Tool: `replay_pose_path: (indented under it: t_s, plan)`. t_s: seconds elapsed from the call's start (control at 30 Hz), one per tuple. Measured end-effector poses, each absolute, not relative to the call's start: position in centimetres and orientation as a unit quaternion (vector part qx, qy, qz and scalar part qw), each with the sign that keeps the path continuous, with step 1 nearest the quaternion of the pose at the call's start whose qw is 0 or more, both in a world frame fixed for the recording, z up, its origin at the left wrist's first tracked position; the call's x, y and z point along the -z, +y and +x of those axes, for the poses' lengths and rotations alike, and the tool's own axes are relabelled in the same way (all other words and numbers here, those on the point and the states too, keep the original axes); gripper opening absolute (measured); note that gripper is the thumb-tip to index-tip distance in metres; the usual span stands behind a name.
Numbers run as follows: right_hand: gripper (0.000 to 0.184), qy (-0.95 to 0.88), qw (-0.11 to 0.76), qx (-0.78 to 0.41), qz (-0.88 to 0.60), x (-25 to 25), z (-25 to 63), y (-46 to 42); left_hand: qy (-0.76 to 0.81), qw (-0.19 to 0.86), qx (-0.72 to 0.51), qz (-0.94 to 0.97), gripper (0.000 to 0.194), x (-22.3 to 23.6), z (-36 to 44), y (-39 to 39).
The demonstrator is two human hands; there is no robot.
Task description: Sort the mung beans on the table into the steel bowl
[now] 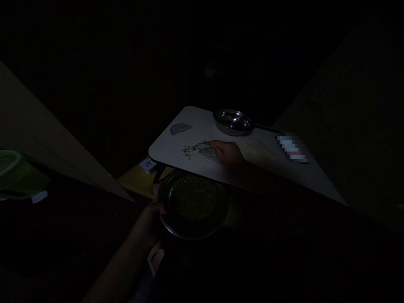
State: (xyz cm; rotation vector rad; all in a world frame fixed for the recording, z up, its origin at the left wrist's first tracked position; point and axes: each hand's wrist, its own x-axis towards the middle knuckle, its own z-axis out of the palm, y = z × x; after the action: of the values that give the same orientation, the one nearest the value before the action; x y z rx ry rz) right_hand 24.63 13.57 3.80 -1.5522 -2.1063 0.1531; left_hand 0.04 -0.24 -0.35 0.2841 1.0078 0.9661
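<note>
In dim light, my left hand (pixel 155 210) grips the left rim of a round metal bowl (pixel 193 234), the thumb over the edge. Small green beans (pixel 194 198), which look like mung beans, cover its bottom. The bowl is held just below the near edge of a white tabletop (pixel 167 147). On that tabletop my right hand (pixel 229 152) reaches left, fingers partly stretched out and nothing visible in them. Beside its fingertips lie scattered green beans (pixel 192 148) and a pale, dusty smear.
A second shiny metal bowl (pixel 233 123) stands at the table's back edge. A semicircular printed mark (pixel 181 128) is at the back left, and a blurred flat object (pixel 292 148) lies at right. A green basket (pixel 22 174) is at far left, with a small white box (pixel 148 165) under the table edge.
</note>
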Motion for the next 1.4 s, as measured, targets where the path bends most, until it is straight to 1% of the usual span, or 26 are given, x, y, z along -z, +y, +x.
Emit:
replay_pose_path:
  t_s: [0.17,0.33,0.53,0.73,0.87,1.03,1.23,1.4]
  plan:
    - [0.031,-0.776,0.261,-0.049,-0.572,-3.9,24.4,14.0,0.496,0.740,-0.434,0.133,0.031,0.1,0.1,-0.2]
    - [0.030,-0.779,0.257,-0.059,-0.569,-4.0,24.1,14.4,0.501,0.735,-0.433,0.144,0.033,0.3,0.0,-0.3]
    - [0.033,-0.796,0.258,-0.071,-0.543,-3.8,23.7,14.7,0.508,0.733,-0.432,0.133,0.027,0.4,-0.1,-0.3]
    - [0.033,-0.809,0.253,-0.079,-0.524,-3.9,23.6,14.4,0.506,0.736,-0.430,0.130,0.030,0.3,-0.1,-0.2]
    - [0.035,-0.781,0.285,-0.095,-0.548,-4.4,23.8,13.7,0.494,0.741,-0.436,0.131,0.028,0.4,-0.1,-0.3]
    - [0.034,-0.751,0.328,-0.150,-0.552,-4.2,22.8,11.8,0.511,0.736,-0.424,0.130,0.028,0.3,0.1,-0.2]
    - [0.030,-0.771,0.308,-0.166,-0.532,-3.8,21.2,10.3,0.518,0.721,-0.440,0.137,0.029,0.1,0.4,-0.2]
    - [0.030,-0.758,0.310,-0.141,-0.557,-3.8,21.8,10.2,0.522,0.723,-0.435,0.126,0.029,-0.4,0.7,-0.2]
